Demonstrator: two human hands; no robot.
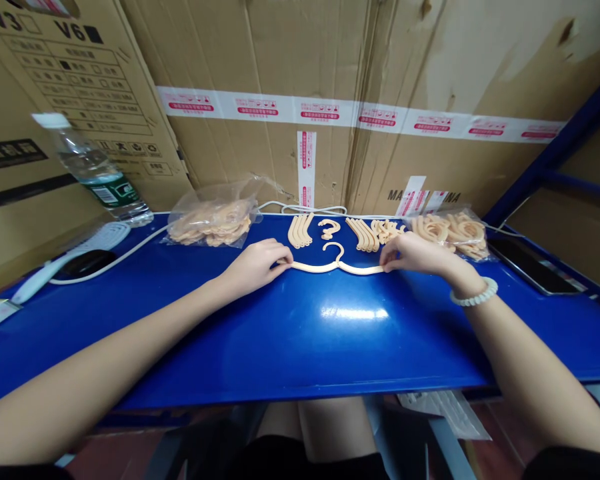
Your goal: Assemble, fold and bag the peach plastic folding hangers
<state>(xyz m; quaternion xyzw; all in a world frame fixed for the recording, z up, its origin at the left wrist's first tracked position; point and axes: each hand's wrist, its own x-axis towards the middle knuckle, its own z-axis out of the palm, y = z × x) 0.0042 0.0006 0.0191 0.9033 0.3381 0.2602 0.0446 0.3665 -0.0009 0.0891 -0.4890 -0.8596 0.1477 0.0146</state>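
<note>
A small beige clothes hanger (320, 269) lies level just above or on the blue tabletop, its hook pointing away from me. My left hand (261, 265) pinches its left end between thumb and fingers. The right end sits in the closed fingers of my right hand (411, 255), which has a beaded bracelet at the wrist. Beyond the hanger are a row of curved beige hanger arms (300, 231), a few loose hooks (330, 229), a second row of hanger arms (362, 235) and a heap of hooks (387, 231) partly behind my right hand.
A clear bag of beige pieces (211, 223) stands back left, another bag (457, 230) back right. Left are a water bottle (105, 183), a pale brush-like object (75, 250) and a black mouse (89, 264). A phone (533, 265) lies right. Cardboard boxes (260, 53) wall the back.
</note>
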